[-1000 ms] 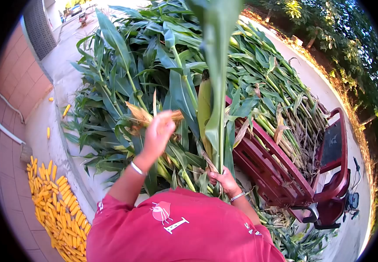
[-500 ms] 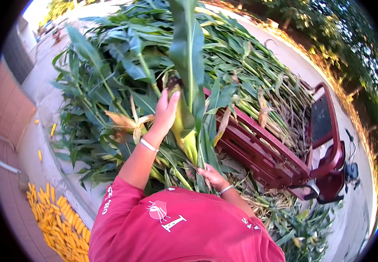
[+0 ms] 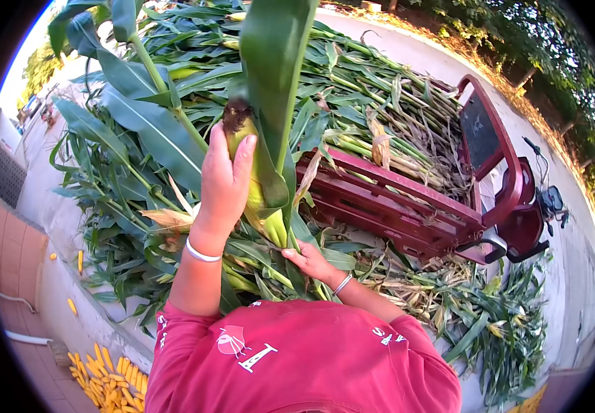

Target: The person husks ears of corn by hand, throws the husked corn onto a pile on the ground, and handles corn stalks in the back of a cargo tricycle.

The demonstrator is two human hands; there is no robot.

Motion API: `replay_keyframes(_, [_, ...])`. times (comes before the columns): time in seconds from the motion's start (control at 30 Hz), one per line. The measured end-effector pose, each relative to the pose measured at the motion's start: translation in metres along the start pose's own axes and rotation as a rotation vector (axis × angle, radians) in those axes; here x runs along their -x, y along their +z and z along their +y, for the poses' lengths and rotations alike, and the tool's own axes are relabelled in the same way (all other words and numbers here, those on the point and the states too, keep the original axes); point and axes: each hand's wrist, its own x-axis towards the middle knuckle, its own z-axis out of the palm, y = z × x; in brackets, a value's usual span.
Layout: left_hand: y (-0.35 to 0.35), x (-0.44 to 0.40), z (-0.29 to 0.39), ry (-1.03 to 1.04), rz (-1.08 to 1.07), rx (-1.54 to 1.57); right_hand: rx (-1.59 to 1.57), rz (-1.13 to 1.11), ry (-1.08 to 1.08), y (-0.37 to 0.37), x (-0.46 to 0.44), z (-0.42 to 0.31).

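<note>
An ear of corn (image 3: pixel 260 172) stands nearly upright in front of me, in a yellow-green husk with a tuft of dark brown silk at its top. My left hand (image 3: pixel 227 179) is closed around the husk from the left, thumb up beside the ear. At the ear's lower end, my right hand (image 3: pixel 309 262) is closed on the corn stalk (image 3: pixel 285 233), its fingertips partly hidden by leaves. A broad green leaf (image 3: pixel 273 62) rises beside the ear. A second leafy corn stalk (image 3: pixel 147 65) leans up at the left, its lower part hidden by my left arm.
Cut corn stalks (image 3: pixel 222 82) are heaped ahead, many on a dark red cargo tricycle (image 3: pixel 401 206) at the right. Stripped leaves (image 3: pixel 490 337) lie below it. Bare yellow cobs (image 3: pixel 108 382) are piled at lower left near a tiled wall (image 3: pixel 12 255).
Both hands and the ear have shifted left in view, with the ear drawn closer. A leafy stalk at upper left now stands higher. The view has turned, showing more ground at lower right.
</note>
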Motion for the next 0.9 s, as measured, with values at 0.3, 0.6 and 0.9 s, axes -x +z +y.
replay_keyframes(0.3, [0.007, -0.006, 0.001, 0.067, -0.020, -0.056, 0.833, 0.372, -0.320, -0.031, 0.015, -0.139])
replay_keyframes(0.6, [0.020, -0.013, 0.031, 0.145, -0.080, -0.053, 0.605, 0.769, -0.891, -0.055, -0.069, -0.267])
replay_keyframes(0.9, [0.011, -0.032, 0.022, 0.279, -0.133, -0.245, -0.322, 0.143, -0.406, -0.078, -0.093, -0.243])
